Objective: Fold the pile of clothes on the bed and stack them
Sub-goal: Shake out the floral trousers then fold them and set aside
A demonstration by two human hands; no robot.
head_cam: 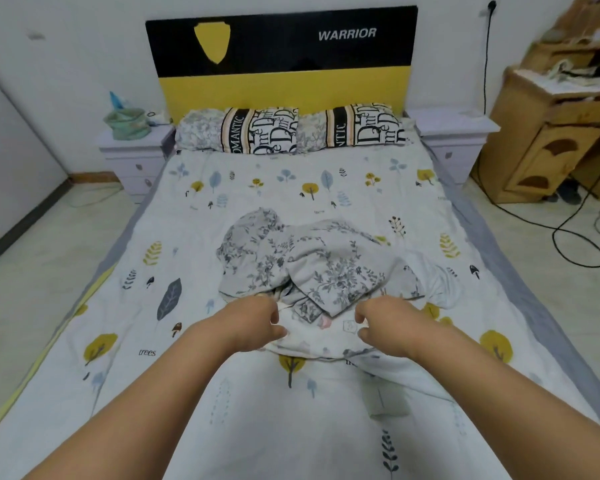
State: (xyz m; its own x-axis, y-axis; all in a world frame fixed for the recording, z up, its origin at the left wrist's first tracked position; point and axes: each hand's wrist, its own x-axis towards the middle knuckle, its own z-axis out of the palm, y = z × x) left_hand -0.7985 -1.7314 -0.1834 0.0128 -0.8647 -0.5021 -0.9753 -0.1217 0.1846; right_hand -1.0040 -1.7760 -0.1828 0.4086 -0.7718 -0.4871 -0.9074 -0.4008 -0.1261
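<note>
Bed [222, 427] filled most of the view, covered by a white sheet printed with trees and leaves, grey border down both long sides. Black-and-yellow headboard [281, 57] reading WARRIOR stood at the far end against a white wall, two pillows [288, 129] in a row just below it. Pale nightstand [132, 150] on the left carried a green bundle; a second nightstand [454, 133] sat on the right, with a wooden cabinet [548, 143] beyond it and black cables looping over the tiled floor.

Pile of clothes [312, 268] lay mid-bed, roughly centred between the side edges. Grey floral garment on top, crumpled, its long axis running left to right across the bed; one folded corner pointed toward the person. A white piece with small prints [326, 334] stuck out under its near edge, and more white cloth bunched at the right end.

Left hand [253, 323] and right hand [385, 323] were both at the pile's near edge, apart from each other, fingers curled down onto the white printed piece. Both seemed to pinch that cloth, though the fingertips were partly hidden, so the grip was not certain.

Open sheet lay on all sides of the pile: wide bare stretch toward the pillows, strips left and right, and a big stretch near the person under both forearms.
</note>
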